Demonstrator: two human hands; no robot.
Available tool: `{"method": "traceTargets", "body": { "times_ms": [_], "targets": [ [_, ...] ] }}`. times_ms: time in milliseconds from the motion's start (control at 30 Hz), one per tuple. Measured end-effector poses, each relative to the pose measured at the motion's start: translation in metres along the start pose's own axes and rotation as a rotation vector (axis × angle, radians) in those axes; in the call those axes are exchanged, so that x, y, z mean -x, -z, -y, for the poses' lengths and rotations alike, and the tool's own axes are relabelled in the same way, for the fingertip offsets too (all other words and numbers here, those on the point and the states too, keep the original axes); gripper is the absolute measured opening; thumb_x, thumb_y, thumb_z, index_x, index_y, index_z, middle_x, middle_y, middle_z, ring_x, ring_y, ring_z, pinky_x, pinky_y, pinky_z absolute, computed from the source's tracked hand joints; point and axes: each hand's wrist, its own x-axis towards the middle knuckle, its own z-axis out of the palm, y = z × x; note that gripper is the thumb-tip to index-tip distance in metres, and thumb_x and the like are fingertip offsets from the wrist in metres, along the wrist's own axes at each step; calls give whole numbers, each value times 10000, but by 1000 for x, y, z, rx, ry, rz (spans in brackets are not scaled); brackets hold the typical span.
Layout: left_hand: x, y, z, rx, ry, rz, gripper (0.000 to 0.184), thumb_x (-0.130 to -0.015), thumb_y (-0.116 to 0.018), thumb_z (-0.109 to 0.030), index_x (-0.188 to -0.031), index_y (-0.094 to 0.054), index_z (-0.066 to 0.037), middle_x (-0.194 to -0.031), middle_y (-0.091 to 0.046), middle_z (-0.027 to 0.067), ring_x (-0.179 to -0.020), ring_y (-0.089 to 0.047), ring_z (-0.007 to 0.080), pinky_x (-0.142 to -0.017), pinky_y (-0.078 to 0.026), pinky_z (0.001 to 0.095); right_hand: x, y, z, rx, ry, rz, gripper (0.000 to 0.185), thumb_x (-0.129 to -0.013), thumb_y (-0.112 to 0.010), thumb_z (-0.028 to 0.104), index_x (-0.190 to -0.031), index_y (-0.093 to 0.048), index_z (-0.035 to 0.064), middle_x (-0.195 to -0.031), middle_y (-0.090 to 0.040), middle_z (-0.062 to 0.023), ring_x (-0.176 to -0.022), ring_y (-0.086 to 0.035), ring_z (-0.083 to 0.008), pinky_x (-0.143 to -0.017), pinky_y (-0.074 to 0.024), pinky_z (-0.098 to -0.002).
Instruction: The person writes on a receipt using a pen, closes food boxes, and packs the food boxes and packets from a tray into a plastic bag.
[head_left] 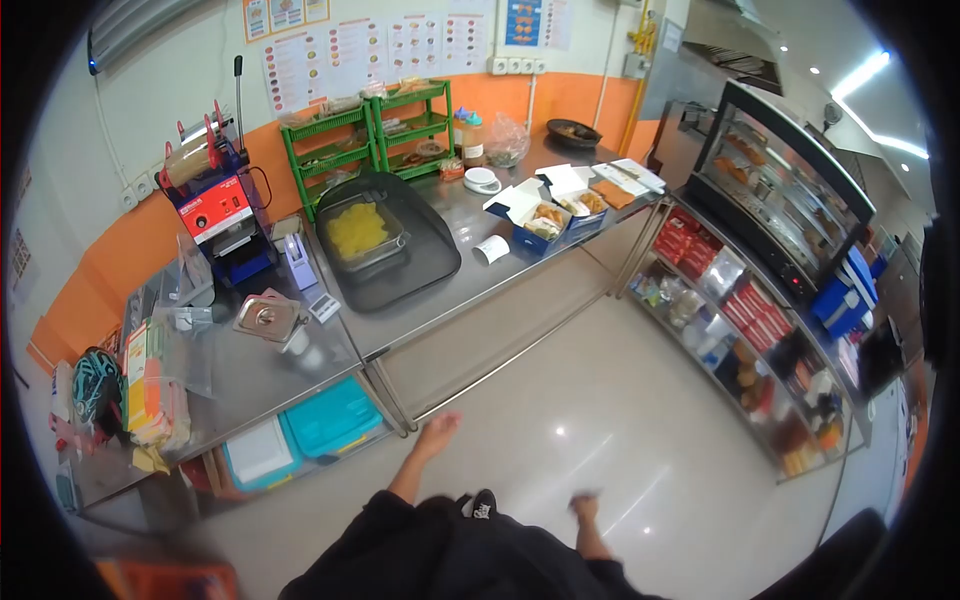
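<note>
My left hand (437,434) hangs in the air in front of the steel table, touching nothing, its fingers loosely apart. Over the floor on the other side of my body is my right hand (585,506), smeared by motion, so its fingers cannot be made out. The steel table (425,318) runs ahead of me. On it, a black tray (425,250) carries a clear container of yellow food (357,231). Farther right stand open blue-and-white boxes of food (547,222), with a white cup (491,249) lying on its side nearby.
At left are a red-and-blue sealing machine (215,208), a lidded metal container (268,317) and a tape dispenser (298,261). Green racks (330,150) stand by the wall. Turquoise-lidded bins (335,412) sit below. A glass display case (785,175) tops stocked shelves (740,330) at right.
</note>
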Motion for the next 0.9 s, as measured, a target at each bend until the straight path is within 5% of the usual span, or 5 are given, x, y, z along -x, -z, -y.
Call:
{"method": "traceTargets", "body": {
  "times_ms": [67, 100, 333, 567, 900],
  "targets": [
    [-38, 29, -55, -52, -109, -201, 242, -932, -557, -215, -1104, -609, -53, -1058, -661, 80, -975, -621, 184, -879, -478, 325, -73, 43, 141, 16, 298, -310, 228, -801, -574, 242, -742, -644, 33, -663, -646, -115, -657, -643, -279, -636, -497, -418],
    [-56, 42, -84, -85, -155, -291, 230, -935, -549, -203, -1104, -608, -59, -1083, -655, 88, -1011, -612, 186, -896, -470, 331, -124, 52, 185, -101, 371, -248, 212, -811, -633, 248, -821, -612, 37, -644, -620, -83, -567, -591, -167, -538, -485, -320],
    [-201, 52, -190, 75, -249, -431, 231, -927, -536, -142, -1132, -589, -48, -1136, -628, 98, -1088, -579, 207, -941, -435, 337, -171, 57, 523, -800, 723, 179, 167, -924, -585, 186, -983, -586, 30, -793, -605, -52, -707, -566, -111, -596, -449, -242],
    [-367, 0, -175, -271, -416, -365, 384, -876, -550, -73, -1255, -491, -59, -1280, -530, 158, -1195, -505, 335, -990, -413, 365, -222, -3, 631, -858, 717, 408, 118, -921, -579, 124, -967, -569, 16, -791, -609, -66, -686, -581, -120, -617, -467, -240],
    [-409, -8, -144, -724, -235, -402, 450, -868, -606, -253, -1261, -510, -55, -1387, -438, 148, -1308, -392, 313, -1065, -327, 451, -257, -41, 671, -682, 766, 565, 120, -895, -604, 62, -993, -571, 0, -860, -629, -67, -769, -587, -84, -684, -476, -224]
  ]
}}
